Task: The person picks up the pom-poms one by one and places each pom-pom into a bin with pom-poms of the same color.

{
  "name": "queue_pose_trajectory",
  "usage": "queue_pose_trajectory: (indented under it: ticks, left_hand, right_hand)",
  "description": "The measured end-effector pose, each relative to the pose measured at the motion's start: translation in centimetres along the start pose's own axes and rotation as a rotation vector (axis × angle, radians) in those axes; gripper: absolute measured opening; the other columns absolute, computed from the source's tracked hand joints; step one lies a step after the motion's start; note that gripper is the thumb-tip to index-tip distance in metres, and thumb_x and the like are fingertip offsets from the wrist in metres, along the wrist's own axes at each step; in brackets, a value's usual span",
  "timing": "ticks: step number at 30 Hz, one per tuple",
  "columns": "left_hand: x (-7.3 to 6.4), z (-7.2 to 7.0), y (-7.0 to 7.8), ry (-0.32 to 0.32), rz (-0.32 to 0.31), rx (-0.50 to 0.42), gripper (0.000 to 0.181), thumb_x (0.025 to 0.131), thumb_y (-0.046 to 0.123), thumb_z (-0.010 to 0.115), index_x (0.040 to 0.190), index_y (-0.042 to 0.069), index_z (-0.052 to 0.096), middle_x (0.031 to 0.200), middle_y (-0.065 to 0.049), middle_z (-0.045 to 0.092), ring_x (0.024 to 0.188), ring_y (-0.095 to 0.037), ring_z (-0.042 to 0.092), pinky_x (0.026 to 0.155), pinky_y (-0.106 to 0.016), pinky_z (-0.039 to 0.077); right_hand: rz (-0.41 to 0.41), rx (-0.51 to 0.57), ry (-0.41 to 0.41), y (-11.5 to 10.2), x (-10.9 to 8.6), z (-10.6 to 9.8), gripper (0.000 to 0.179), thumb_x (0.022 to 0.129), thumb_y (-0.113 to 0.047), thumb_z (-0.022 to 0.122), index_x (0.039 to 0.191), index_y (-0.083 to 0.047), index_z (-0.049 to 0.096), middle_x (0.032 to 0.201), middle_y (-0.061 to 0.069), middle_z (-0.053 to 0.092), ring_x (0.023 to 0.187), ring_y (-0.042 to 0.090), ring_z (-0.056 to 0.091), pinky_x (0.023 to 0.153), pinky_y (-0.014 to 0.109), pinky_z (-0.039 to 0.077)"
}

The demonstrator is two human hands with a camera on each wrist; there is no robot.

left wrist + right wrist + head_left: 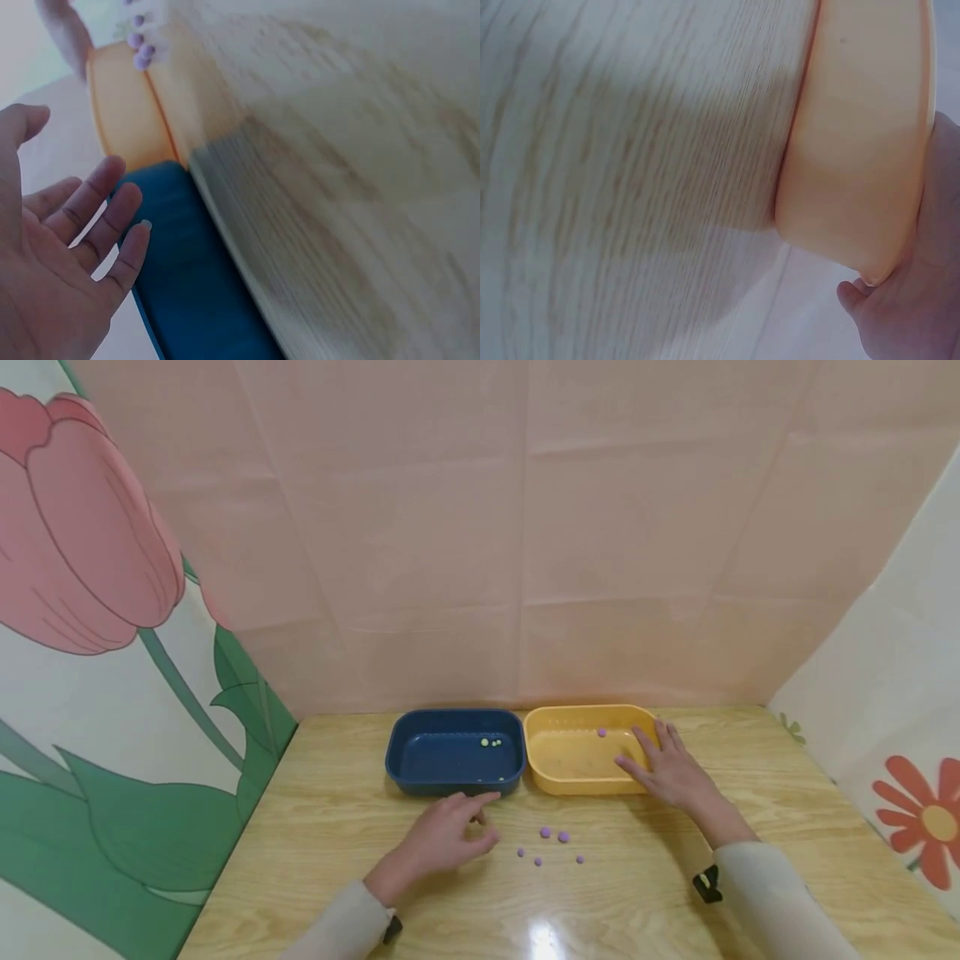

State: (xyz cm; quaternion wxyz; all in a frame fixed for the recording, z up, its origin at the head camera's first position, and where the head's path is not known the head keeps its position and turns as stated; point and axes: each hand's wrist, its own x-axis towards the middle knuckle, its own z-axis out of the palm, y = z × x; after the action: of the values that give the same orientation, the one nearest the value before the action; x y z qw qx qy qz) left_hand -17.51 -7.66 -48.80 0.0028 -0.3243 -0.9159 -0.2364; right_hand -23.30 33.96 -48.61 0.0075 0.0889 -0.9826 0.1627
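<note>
Small round purple beads (553,836)

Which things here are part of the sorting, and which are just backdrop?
In the job:
purple beads loose on the table
blue tray with green beads
yellow tray, right hand over its rim
left hand near the beads

Just there:
wooden table
flowered curtain

The left hand (52,255) lay open at seven o'clock, fingers straight and spread, just beside the blue tray (199,292). The yellow tray (127,112) touched it toward eleven o'clock, and purple beads (139,49) sat at twelve on the blurred wooden table (337,150).
</note>
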Motion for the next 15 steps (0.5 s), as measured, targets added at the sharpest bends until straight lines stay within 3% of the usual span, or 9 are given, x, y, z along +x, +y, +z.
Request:
queue_pose_trajectory:
  ticks: [15]
  left_hand:
    - [0.6, 1.4, 0.5, -0.087, 0.072, 0.018, 0.063, 0.096, 0.058, 0.060, 0.148, 0.022, 0.053, 0.106, 0.012, 0.069, 0.101, -0.005, 0.062, 0.093, -0.033, 0.052]
  right_hand:
    - [-0.006, 0.057, -0.022, 1.3, -0.1, -0.3, 0.086, 0.101, -0.065, 0.043, 0.161, -0.007, 0.023, 0.165, 0.029, -0.002, 0.148, 0.057, 0.002, 0.100, 0.082, 0.025]
